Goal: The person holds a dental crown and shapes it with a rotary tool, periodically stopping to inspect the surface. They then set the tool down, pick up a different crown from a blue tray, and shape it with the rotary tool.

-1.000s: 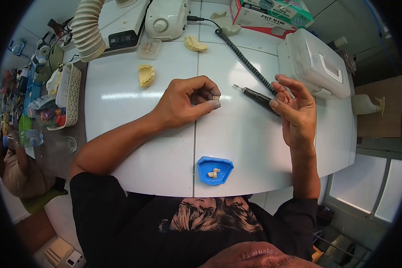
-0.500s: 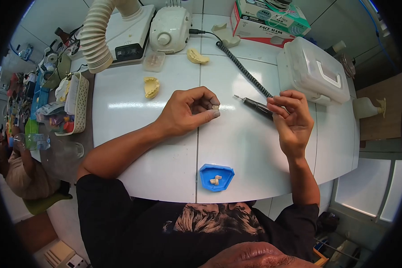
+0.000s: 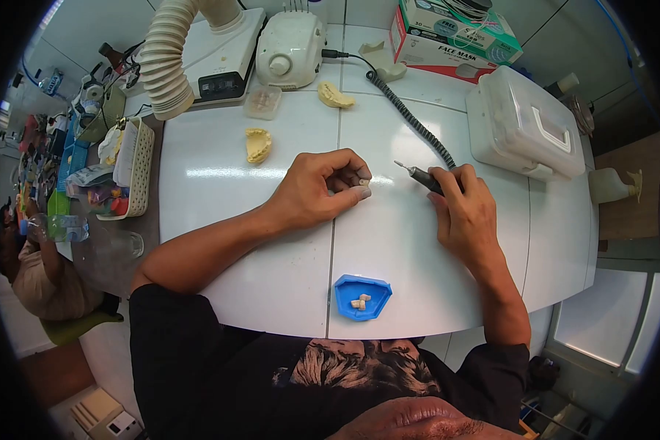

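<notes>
My left hand (image 3: 312,189) is closed over the middle of the table, pinching a small off-white dental piece, seemingly a tooth crown (image 3: 364,182), between thumb and fingers. To its right, my right hand (image 3: 471,213) grips a dark dental handpiece (image 3: 422,177). The thin bur at its tip points toward the left hand, with a gap between tip and crown. A coiled cord (image 3: 411,117) runs back from the handpiece to a white motor control box (image 3: 290,51). Near the front edge, a blue tray (image 3: 342,302) holds several similar off-white pieces (image 3: 361,301).
Two yellowish dental casts (image 3: 258,146) and a small clear box (image 3: 263,103) lie toward the back. A ribbed suction hose (image 3: 165,70) hangs at back left. A white lidded case (image 3: 524,128) stands right, a basket (image 3: 141,172) left. Another person (image 3: 51,282) sits far left.
My right hand has turned over and closed around the handpiece, lifting its tip slightly; before, the fingers were raised beside it. My left hand keeps its pinch. The whole view has shifted a little.
</notes>
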Demonstrator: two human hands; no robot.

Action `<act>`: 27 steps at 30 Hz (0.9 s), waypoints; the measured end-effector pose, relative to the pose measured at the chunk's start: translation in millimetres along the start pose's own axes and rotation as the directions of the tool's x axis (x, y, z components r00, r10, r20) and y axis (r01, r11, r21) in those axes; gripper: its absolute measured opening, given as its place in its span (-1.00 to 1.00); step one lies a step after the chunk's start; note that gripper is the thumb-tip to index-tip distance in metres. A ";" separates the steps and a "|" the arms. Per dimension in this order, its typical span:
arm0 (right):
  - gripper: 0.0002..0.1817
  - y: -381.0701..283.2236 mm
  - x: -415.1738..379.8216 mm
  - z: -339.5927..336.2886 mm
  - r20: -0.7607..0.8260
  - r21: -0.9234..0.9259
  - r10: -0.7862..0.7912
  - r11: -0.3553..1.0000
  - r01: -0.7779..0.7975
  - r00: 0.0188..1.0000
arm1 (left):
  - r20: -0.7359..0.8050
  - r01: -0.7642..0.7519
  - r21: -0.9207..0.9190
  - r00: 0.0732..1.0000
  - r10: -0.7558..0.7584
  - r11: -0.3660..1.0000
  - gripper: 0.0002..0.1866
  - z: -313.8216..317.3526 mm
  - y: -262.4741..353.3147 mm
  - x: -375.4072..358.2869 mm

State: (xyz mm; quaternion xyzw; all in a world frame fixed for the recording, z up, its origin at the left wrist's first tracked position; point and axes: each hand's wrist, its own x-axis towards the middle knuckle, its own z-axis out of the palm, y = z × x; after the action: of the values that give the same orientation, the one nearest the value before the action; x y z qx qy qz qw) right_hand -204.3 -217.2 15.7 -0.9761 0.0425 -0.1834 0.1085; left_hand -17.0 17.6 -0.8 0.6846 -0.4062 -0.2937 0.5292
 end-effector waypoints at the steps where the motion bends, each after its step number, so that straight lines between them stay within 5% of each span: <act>1: -0.56 -6.1 -0.5 -0.8 0.001 0.043 -0.004 0.999 0.004 1.000 | -0.008 -0.011 0.013 1.000 0.012 1.000 -0.78 0.5 0.4 0.0; 27: -0.40 -31.8 -2.7 4.1 0.103 -0.022 -0.123 0.992 0.126 0.987 | 0.016 0.046 0.059 0.999 -0.047 0.997 -0.75 1.2 4.2 2.3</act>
State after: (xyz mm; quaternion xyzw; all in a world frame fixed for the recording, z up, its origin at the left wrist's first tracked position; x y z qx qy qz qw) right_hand -203.9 -185.1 18.3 -0.9864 -0.0216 -0.1392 0.0848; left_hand -17.9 14.5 3.0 0.7064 -0.4033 -0.2998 0.4985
